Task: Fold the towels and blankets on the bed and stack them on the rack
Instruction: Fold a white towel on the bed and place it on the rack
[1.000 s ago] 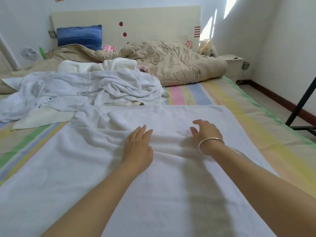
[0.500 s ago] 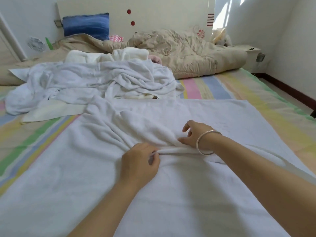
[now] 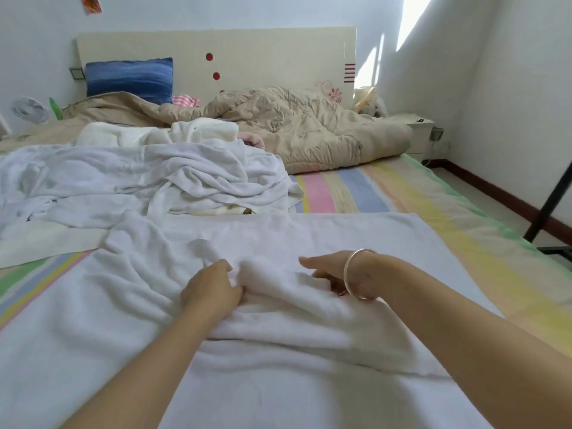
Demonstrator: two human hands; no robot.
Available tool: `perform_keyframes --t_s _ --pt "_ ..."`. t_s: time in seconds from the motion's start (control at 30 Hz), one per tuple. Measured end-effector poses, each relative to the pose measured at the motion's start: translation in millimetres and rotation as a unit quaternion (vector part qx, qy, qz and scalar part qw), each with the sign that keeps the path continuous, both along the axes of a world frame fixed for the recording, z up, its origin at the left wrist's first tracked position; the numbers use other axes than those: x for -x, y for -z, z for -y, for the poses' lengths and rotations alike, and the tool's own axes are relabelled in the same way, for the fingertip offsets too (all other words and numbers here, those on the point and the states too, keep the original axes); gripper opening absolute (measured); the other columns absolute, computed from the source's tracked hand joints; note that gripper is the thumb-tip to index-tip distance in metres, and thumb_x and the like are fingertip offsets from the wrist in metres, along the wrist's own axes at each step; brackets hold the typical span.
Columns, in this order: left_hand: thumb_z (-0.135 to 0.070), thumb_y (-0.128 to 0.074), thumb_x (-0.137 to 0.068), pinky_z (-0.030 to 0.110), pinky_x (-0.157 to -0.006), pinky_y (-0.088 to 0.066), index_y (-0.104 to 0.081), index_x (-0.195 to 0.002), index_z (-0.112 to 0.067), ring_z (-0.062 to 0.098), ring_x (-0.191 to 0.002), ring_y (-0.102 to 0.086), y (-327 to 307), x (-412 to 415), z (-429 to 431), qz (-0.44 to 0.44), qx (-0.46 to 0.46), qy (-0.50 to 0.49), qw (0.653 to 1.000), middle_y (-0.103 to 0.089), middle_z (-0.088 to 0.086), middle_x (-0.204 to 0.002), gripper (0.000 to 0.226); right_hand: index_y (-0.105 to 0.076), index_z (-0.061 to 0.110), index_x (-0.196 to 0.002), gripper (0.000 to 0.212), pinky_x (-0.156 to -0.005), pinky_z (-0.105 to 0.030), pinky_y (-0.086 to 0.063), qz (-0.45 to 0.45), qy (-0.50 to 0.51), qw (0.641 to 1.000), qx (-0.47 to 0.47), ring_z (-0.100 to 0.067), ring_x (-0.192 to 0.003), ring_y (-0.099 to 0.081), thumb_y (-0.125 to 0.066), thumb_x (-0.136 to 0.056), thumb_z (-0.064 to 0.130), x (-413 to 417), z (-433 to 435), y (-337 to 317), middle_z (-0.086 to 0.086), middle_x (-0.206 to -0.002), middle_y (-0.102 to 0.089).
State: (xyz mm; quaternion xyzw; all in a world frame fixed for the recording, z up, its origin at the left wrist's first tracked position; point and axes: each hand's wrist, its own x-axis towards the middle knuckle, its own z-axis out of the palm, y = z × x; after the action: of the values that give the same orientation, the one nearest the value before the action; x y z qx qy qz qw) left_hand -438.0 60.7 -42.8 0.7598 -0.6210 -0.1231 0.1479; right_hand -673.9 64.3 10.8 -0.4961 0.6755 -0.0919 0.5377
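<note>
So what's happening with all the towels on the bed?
A person is folding a big white towel spread flat on the bed. The left hand and right hand each grip a bunched-up ridge across the towel's middle, so the fold is not yet made. Behind it a pile of more white towels lies crumpled and unfolded, with a beige quilt further back.
</note>
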Motion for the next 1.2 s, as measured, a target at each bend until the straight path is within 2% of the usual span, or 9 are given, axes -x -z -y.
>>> perform_keyframes --t_s 0.27,0.43,0.5,0.57,0.7,0.8,0.93,1.1,1.2 --pt "-0.022 -0.051 -0.088 0.030 -0.071 -0.038 -0.053 -0.114 -0.017 0.027 -0.105 -0.059 -22 72 63 0.073 0.073 -0.011 0.995 -0.063 0.004 -0.112 0.026 -0.059 0.014 -0.078 0.024 -0.056 -0.021 -0.044 -0.072 -0.115 0.991 0.013 -0.013 -0.052 -0.047 -0.056 -0.094 0.032 42 16 3 0.000 -0.066 -0.054" --pt "-0.015 -0.049 -0.089 0.034 -0.072 -0.038 -0.048 -0.106 -0.012 0.033 -0.103 -0.059 -18 93 72 0.048 0.106 -0.041 0.992 -0.062 0.012 -0.110 0.018 -0.063 0.006 -0.086 0.013 -0.058 -0.024 -0.055 0.074 -0.070 0.992 -0.070 -0.016 -0.056 -0.064 -0.066 -0.088 0.019 41 2 11 -0.006 -0.071 -0.066" --pt "-0.013 -0.048 -0.089 0.035 -0.071 -0.038 -0.047 -0.110 -0.008 0.037 -0.102 -0.059 -16 97 73 0.023 0.143 -0.054 0.988 -0.062 0.016 -0.109 0.021 -0.064 0.008 -0.091 0.014 -0.072 -0.030 -0.056 0.053 -0.035 0.997 -0.038 -0.021 -0.068 -0.064 -0.068 -0.085 0.021 54 7 9 -0.009 -0.080 -0.066" --pt "-0.012 -0.048 -0.089 0.038 -0.071 -0.038 -0.045 -0.112 -0.006 0.040 -0.100 -0.059 -18 102 76 -0.007 0.195 -0.062 0.979 -0.062 0.020 -0.108 0.023 -0.065 0.015 -0.093 0.015 -0.065 -0.025 -0.049 -0.021 0.052 0.997 0.059 -0.022 -0.070 -0.053 -0.068 -0.085 0.026 77 24 2 -0.009 -0.082 -0.057" --pt "-0.019 -0.051 -0.090 0.039 -0.075 -0.041 -0.046 -0.107 -0.009 0.039 -0.099 -0.059 -23 116 81 -0.039 0.231 -0.047 0.971 -0.062 0.018 -0.105 0.020 -0.066 0.024 -0.090 0.009 -0.071 -0.030 -0.046 -0.098 0.300 0.898 0.308 -0.026 -0.077 -0.058 -0.059 -0.090 0.029 149 61 -23 -0.006 -0.086 -0.065" --pt "-0.028 -0.050 -0.092 0.036 -0.077 -0.040 -0.049 -0.112 -0.011 0.035 -0.106 -0.058 -16 118 84 0.012 0.147 -0.022 0.989 -0.063 0.014 -0.111 0.026 -0.066 0.024 -0.095 0.017 -0.076 -0.029 -0.042 -0.303 0.318 0.834 0.334 -0.030 -0.093 -0.059 -0.049 -0.096 0.029 208 75 -24 -0.006 -0.098 -0.064" --pt "-0.048 -0.035 -0.099 0.031 -0.077 -0.039 -0.061 -0.109 -0.018 0.027 -0.106 -0.060 -9 117 94 0.150 0.053 -0.008 0.987 -0.065 0.006 -0.113 0.041 -0.061 0.010 -0.096 0.013 -0.068 -0.028 -0.041 -0.367 0.192 0.897 0.157 -0.022 -0.078 -0.052 -0.049 -0.096 0.015 232 88 15 -0.004 -0.080 -0.050" --pt "-0.053 -0.041 -0.096 0.030 -0.079 -0.034 -0.052 -0.081 -0.029 0.012 -0.087 -0.054 -14 124 113 0.377 0.128 -0.002 0.917 -0.060 -0.011 -0.091 0.031 -0.056 0.008 -0.100 0.032 -0.077 -0.030 -0.038 -0.291 0.244 0.911 0.159 -0.025 -0.085 -0.050 -0.046 -0.097 0.038 213 89 45 -0.007 -0.091 -0.053" --pt "-0.040 -0.050 -0.091 0.032 -0.095 -0.035 -0.054 -0.112 -0.028 0.017 -0.114 -0.049 -1 119 132 0.378 0.096 0.057 0.919 -0.055 -0.005 -0.120 0.024 -0.052 0.008 -0.082 0.014 -0.063 -0.027 -0.038 -0.262 0.252 0.918 0.159 -0.024 -0.071 -0.051 -0.052 -0.089 0.021 211 101 45 -0.006 -0.076 -0.050"
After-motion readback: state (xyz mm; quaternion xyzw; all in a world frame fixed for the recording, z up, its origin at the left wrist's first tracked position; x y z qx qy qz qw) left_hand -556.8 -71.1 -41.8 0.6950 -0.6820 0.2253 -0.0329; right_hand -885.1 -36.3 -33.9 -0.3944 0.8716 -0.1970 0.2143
